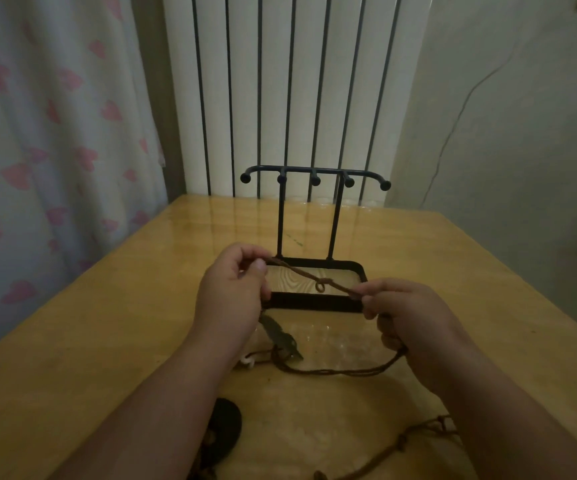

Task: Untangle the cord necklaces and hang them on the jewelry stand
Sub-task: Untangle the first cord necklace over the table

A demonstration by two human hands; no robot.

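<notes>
A brown cord necklace (301, 272) was held stretched above the bench (107, 341), just in front of the jewelry stand (314, 301). One part was pinched by thumb and forefinger of the left grip (235, 285), another by the right grip (408, 313), with a small looped knot (320, 285) between them. Its slack was draped down to a dark pendant (282, 337). A second cord (415, 441) was seen lying near the right forearm.
</notes>
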